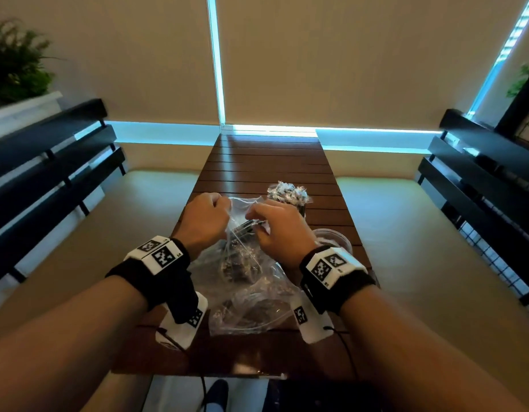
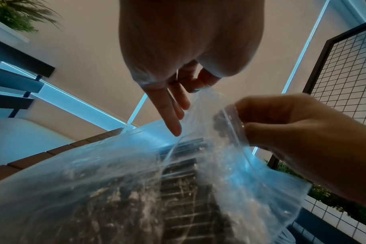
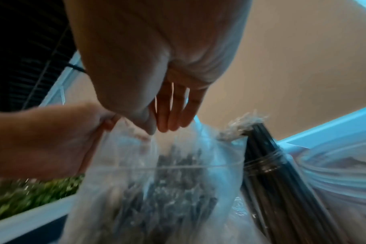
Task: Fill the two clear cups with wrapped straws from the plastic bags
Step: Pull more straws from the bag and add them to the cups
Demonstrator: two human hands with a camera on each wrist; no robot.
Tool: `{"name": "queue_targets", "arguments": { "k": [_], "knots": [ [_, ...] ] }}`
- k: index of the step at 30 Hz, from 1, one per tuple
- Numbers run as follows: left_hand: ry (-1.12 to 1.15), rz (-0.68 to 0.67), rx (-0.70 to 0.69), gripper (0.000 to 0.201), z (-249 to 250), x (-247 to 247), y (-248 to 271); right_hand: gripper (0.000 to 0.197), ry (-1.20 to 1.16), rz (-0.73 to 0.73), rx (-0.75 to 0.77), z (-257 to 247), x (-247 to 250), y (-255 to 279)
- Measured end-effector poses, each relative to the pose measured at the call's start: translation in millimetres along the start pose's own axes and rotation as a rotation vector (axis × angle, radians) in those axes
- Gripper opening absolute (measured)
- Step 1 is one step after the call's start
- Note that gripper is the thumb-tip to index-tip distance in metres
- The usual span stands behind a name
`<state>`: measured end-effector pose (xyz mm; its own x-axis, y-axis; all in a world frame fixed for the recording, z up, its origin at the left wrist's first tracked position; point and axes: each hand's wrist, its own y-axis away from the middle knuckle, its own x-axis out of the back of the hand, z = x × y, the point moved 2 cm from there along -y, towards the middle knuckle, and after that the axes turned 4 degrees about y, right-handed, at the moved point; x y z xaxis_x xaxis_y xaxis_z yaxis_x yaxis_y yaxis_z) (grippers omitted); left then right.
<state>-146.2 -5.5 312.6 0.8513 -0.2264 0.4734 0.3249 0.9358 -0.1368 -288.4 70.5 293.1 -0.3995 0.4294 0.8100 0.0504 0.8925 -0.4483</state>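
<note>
Both hands hold up a clear plastic bag (image 1: 242, 233) of dark wrapped straws over the table. My left hand (image 1: 223, 203) pinches the left side of the bag's rim (image 2: 207, 94) between thumb and forefinger. My right hand (image 1: 252, 215) pinches the other side of the rim (image 3: 157, 132). Between them the mouth is pulled apart. A second plastic bag (image 1: 251, 307) with straws lies flat below the wrists. One clear cup (image 1: 288, 196) behind the right hand stands packed with wrapped straws (image 3: 261, 148). Another clear cup (image 1: 331, 237) sits by my right wrist, partly hidden.
The slatted brown table (image 1: 269, 162) is narrow and runs away from me. Cushioned benches (image 1: 420, 233) with black slat backs (image 1: 49, 162) flank it. A potted plant (image 1: 16, 63) stands at the far left. A wire grid panel (image 2: 345, 74) is on the right.
</note>
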Motion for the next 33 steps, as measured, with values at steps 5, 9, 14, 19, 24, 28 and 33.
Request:
{"name": "queue_targets", "arguments": {
  "k": [5, 9, 14, 19, 24, 28, 33],
  "knots": [
    [-0.089, -0.050, -0.097, 0.037, -2.8, 5.3, 2.3, 0.045, 0.341, -0.360, 0.025, -12.1, -27.2, -20.0],
    [-0.130, -0.066, -0.184, 0.034, -8.6, 4.1, 3.5, 0.044, 0.582, -0.571, -0.021, -18.6, -35.9, -27.3],
    [-0.172, -0.102, -0.233, 0.031, -20.1, 2.6, -1.6, 0.025, 0.519, -0.557, 0.106, -36.0, -28.2, -24.9],
    [-0.214, -0.031, -0.226, 0.030, -29.4, 8.0, -6.7, 0.029, 0.566, -0.734, 0.075, -34.2, -38.6, -28.6],
    [-0.175, 0.063, -0.179, 0.026, -34.0, 11.1, -7.2, 0.031, 0.468, -0.606, 0.022, -22.2, -31.7, -38.0],
    [-0.128, -0.017, -0.192, 0.012, -36.4, 5.9, -2.5, 0.034, 0.206, -0.427, -0.072, -6.8, -17.2, -44.7],
    [-0.385, -0.320, -0.271, 0.082, -44.1, -2.2, 1.5, 0.034, -0.044, -0.327, -0.226, 7.9, -16.4, -46.2]
  ]
}}
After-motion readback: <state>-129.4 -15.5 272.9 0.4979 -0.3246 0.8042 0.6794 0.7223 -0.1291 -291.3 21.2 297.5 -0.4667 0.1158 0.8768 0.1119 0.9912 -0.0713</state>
